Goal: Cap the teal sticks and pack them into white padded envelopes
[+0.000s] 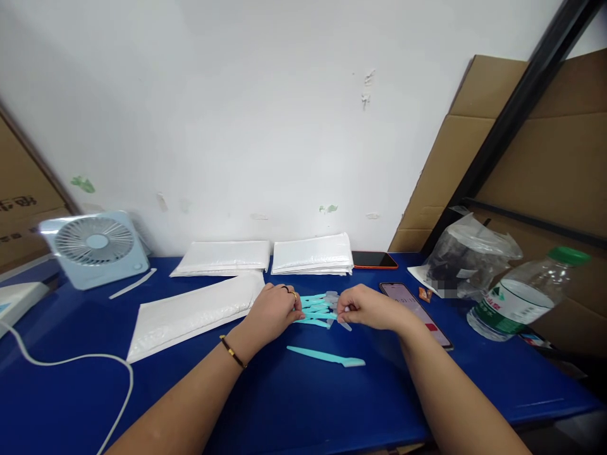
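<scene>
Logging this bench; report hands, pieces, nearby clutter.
Left hand, right hand at slim turquoise plastic tools. One matching tool lies apart, nearer camera. Long white padded envelope beside left hand.

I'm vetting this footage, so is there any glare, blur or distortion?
Head view: glare brightens the upper left of the fan; wide-angle distortion seems to lean the bottle outward; pixelation hides part of the plastic bag; left hand and right hand lack obvious motion blur.
</scene>
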Available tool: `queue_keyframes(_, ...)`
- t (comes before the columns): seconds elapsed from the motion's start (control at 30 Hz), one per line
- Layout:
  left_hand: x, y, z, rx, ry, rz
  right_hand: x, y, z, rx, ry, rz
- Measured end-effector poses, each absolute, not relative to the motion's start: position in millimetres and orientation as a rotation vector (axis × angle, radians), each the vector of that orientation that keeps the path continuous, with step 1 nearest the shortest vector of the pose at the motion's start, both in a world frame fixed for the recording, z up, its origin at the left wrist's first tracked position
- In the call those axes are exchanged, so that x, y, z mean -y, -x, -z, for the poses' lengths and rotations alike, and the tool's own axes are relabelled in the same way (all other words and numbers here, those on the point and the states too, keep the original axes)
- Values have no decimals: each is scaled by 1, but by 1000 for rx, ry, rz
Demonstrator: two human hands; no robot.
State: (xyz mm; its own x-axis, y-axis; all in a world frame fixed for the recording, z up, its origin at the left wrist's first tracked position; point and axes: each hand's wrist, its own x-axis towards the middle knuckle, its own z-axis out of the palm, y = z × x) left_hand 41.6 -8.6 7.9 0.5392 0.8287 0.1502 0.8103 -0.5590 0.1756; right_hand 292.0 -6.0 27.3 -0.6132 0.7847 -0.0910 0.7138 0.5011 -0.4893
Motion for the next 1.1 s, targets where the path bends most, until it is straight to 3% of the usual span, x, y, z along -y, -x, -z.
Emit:
queue_keyframes(0.2, 6, -34, -10, -1524, -2625, -357, -5, -298, -20, 2441, 1451, -648)
queue_keyframes(0.33, 28, -49, -11, -1228, -2667, -350, -3, -298, -26, 2394, 1439, -571)
queue_keyframes(0.5, 41, -64, -2, -1064, -2693, -228, 11, -298, -36, 2622, 1279, -943)
queue_keyframes(0.7, 28, -54, -7, -1199, -2489, -385, 12, -290, -24, 2596, 1237, -1132)
queue_keyframes(1.1, 13, -32, -8, -1286, -2159, -698, -9, -308, -25, 2044, 1212, -778)
